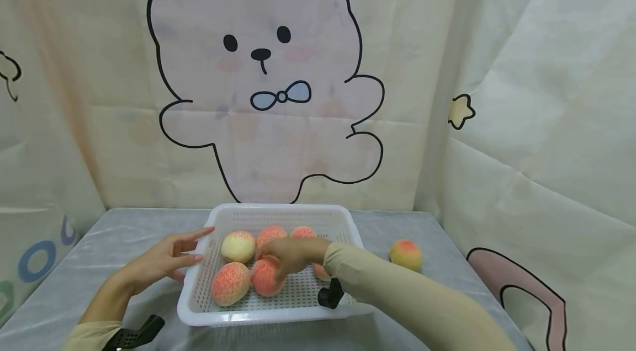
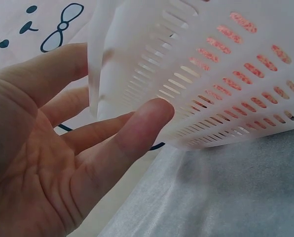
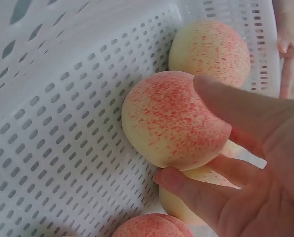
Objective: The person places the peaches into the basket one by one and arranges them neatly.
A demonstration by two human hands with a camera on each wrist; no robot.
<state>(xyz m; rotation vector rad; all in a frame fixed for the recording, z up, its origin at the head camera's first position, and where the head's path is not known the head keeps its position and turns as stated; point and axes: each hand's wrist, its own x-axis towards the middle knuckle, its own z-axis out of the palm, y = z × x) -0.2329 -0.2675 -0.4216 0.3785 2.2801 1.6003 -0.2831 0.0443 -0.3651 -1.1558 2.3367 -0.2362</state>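
A white slotted plastic basket (image 1: 278, 318) holds several peaches with red-speckled skin. Inside it, my right hand (image 1: 293, 254) grips one peach (image 3: 171, 121) between thumb and fingers, at the basket's front middle. Just left of that one lies another speckled peach (image 1: 231, 283), with a paler peach (image 1: 238, 246) behind it. My left hand (image 1: 166, 257) is at the basket's left side, its fairly straight fingers touching the rim. In the left wrist view, the thumb (image 2: 147, 123) lies along the slotted outer wall, and some fingertips are hidden behind the rim.
A single yellow-and-red peach (image 1: 406, 255) lies on the grey cloth-covered table (image 1: 144, 224), right of the basket. A curtain (image 1: 263, 147) printed with a cartoon animal hangs behind, and similar cloth hangs at both sides.
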